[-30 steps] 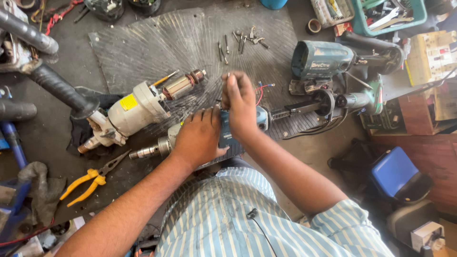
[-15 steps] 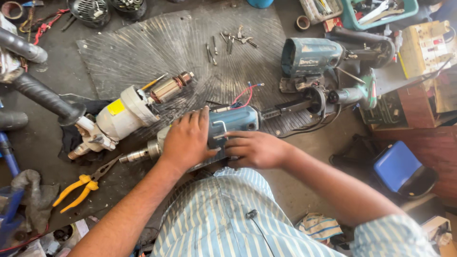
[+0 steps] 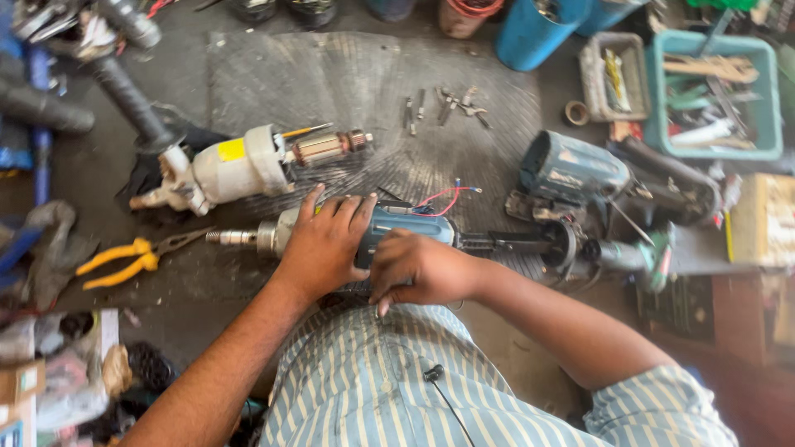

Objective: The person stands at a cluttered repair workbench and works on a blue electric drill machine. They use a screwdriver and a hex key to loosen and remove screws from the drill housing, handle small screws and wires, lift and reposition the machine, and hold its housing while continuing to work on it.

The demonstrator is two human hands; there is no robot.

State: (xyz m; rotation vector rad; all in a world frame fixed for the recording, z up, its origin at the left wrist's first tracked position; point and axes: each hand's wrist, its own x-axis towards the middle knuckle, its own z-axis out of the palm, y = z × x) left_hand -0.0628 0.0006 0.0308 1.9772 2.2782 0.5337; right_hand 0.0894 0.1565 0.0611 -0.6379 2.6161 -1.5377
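A teal and metal power drill body (image 3: 389, 225) lies on its side on a dark ribbed mat (image 3: 348, 91), its chuck end (image 3: 236, 238) pointing left. My left hand (image 3: 323, 244) grips the front of the drill body from above. My right hand (image 3: 418, 269) closes over its near side, fingers curled under. Red and blue loose wires (image 3: 447, 195) stick out of the drill toward the right. A white motor housing with a copper armature (image 3: 257, 161) lies just beyond my left hand.
Yellow-handled pliers (image 3: 132, 255) lie to the left. Another teal tool housing (image 3: 575, 170) and dark tool parts (image 3: 613, 248) sit to the right. Several screws (image 3: 447, 103) rest on the mat. A teal tray of tools (image 3: 712, 91) stands far right, buckets (image 3: 534, 33) at the back.
My right hand moved from the top of the drill down to its near side. The view shifted, so everything sits lower and further right in the frame.
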